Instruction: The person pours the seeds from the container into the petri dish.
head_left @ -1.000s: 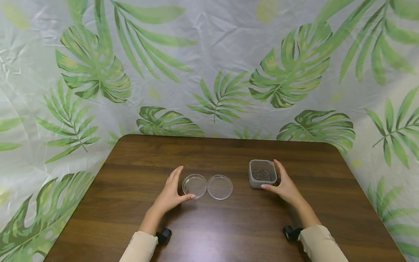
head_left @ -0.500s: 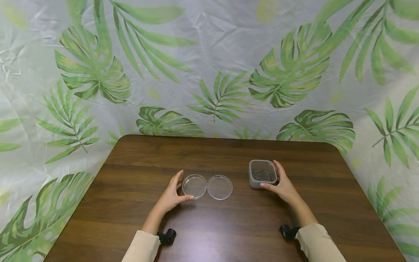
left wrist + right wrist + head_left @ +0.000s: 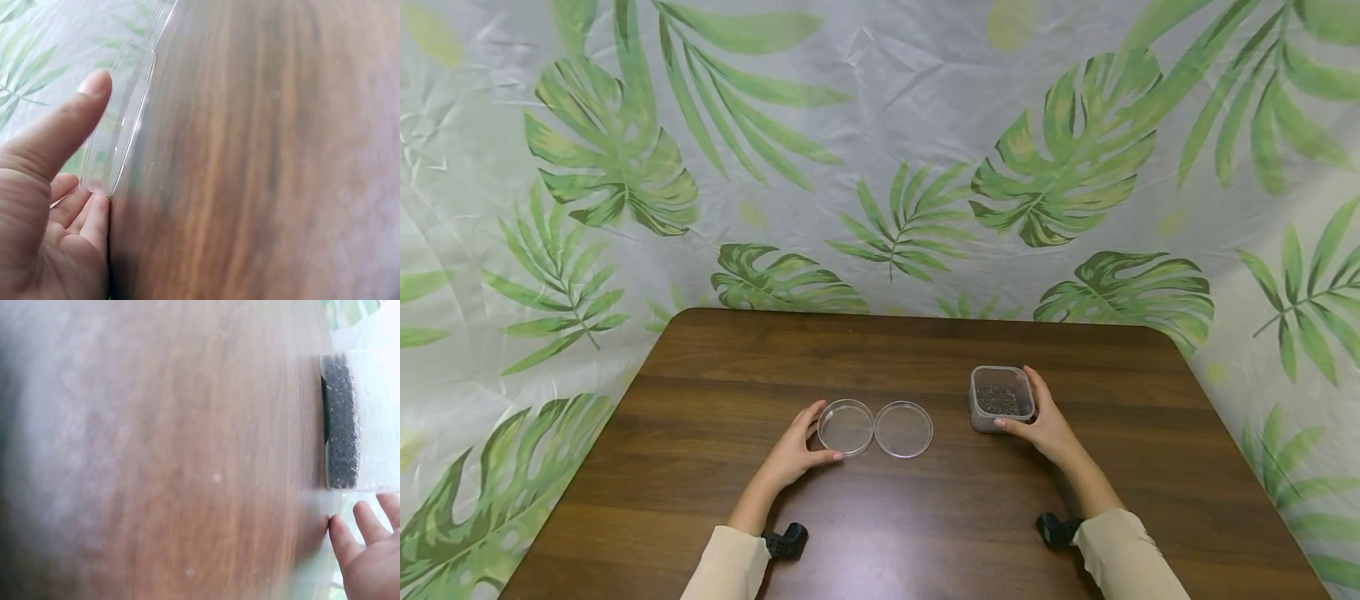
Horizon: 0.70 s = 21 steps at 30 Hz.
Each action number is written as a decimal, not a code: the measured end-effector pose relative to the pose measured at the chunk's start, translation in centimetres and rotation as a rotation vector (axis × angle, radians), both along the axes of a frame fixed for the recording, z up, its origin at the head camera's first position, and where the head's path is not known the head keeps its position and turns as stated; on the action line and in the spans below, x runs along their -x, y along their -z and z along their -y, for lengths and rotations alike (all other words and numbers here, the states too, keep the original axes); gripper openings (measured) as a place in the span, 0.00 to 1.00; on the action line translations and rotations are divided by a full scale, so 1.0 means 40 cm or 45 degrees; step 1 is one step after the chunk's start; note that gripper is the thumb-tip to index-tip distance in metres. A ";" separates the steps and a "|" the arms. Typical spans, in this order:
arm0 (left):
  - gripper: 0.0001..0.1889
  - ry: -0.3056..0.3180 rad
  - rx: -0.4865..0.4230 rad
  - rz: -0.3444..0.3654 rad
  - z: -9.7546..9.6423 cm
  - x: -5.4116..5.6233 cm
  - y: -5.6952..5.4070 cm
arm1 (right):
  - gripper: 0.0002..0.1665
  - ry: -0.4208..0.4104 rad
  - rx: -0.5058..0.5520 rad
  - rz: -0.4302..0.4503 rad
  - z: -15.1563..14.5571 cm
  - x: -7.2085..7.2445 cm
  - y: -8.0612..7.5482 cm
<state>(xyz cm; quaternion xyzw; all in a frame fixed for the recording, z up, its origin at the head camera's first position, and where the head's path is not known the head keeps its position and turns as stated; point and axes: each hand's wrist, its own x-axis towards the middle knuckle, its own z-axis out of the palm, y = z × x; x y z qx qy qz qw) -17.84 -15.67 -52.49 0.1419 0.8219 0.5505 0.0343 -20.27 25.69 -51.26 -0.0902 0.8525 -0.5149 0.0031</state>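
Observation:
Two clear round petri dish halves lie side by side on the wooden table. My left hand [image 3: 793,450] spans the left petri dish [image 3: 846,427], thumb at its near rim and fingertips at its far-left edge. From the left wrist, the thumb [image 3: 94,87] shows beside the dish wall [image 3: 128,119], with other fingers low against its end. The right petri dish [image 3: 904,429] sits against the left one, untouched by a hand. My right hand [image 3: 1051,429] grips a square clear plastic container [image 3: 977,417] by its right side, thumb at the front corner. Dark grains [image 3: 342,425] fill its lower part.
The brown wooden table [image 3: 880,517] has rounded far corners. Behind it hangs a leaf-patterned cloth [image 3: 910,108]. Black wrist cameras are strapped below both hands, the left one [image 3: 788,542] and the right one [image 3: 1056,531].
My left fingers have come down and closed in around the left dish's rim. The right forearm has shifted slightly left while its hand stays at the container. Dishes and container have not moved.

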 end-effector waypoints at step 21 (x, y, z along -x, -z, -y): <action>0.45 -0.021 0.042 0.015 0.005 0.006 0.019 | 0.58 0.021 0.140 0.014 0.017 0.005 -0.001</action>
